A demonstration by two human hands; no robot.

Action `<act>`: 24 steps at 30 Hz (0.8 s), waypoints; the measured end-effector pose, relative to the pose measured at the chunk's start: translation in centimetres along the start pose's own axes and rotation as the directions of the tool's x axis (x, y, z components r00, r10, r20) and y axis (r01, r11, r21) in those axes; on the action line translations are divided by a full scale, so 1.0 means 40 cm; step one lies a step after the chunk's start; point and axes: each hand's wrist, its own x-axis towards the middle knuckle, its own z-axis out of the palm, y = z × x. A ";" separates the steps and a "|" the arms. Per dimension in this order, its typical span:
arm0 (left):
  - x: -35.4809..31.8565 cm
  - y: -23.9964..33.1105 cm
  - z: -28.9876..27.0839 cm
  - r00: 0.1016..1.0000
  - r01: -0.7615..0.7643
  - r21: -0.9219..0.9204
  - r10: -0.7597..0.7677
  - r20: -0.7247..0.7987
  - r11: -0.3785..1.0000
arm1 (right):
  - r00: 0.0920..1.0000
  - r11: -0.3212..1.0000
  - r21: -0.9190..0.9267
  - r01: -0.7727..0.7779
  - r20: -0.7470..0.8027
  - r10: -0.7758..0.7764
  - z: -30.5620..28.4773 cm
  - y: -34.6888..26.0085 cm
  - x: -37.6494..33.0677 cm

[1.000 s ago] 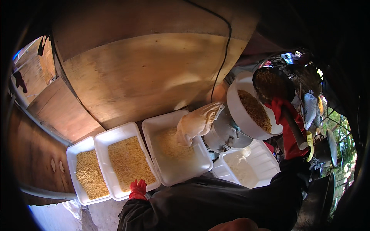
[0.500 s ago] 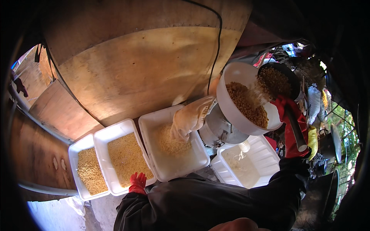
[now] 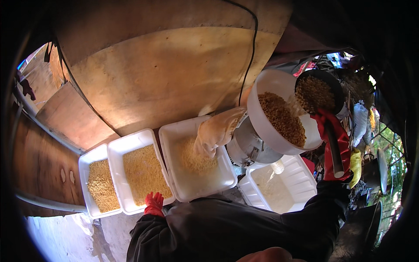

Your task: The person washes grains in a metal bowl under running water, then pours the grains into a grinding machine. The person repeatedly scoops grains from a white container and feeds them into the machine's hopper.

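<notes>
My right hand (image 3: 342, 146), in a red rubber glove, grips the handle of a dark, long-handled scoop (image 3: 341, 89). Soaked-looking tan beans lie in the scoop, which tips over the right rim of a white hopper (image 3: 263, 120). Some beans fall in a blurred stream onto the bean heap (image 3: 281, 118) inside. Beneath the hopper sits a metal grinding machine (image 3: 248, 146). My left hand (image 3: 154, 204), also red-gloved, holds nothing, its fingers apart, by the near edge of a white tub (image 3: 113, 168) of yellowish, crumbly grain.
A cloth sleeve (image 3: 218, 129) hangs from the machine into another white tub (image 3: 196, 192) of pale meal. Farther left is a third tub (image 3: 85, 179) of grain. A ribbed white tub (image 3: 301, 172) with cloudy liquid stands below the machine. Plywood (image 3: 161, 74) rises behind; bags and pans crowd the right.
The stream of beans from the scoop looks thinner, and the scoop sits slightly farther right. The whole view has shifted a little. My left hand stays by the tub.
</notes>
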 end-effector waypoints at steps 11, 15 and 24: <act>-0.011 0.000 0.030 0.999 -0.017 0.024 0.018 -0.030 1.000 | 0.984 0.972 -0.198 0.128 -0.099 -0.150 0.055 0.039 -0.041; -0.014 0.005 0.051 0.997 -0.001 0.036 0.004 -0.076 0.999 | 0.971 0.924 -0.328 0.198 -0.064 -0.231 0.066 0.056 -0.048; 0.007 0.007 0.039 0.997 0.025 0.025 -0.023 -0.077 0.999 | 0.896 0.851 -0.427 0.307 -0.172 -0.410 0.058 0.082 -0.046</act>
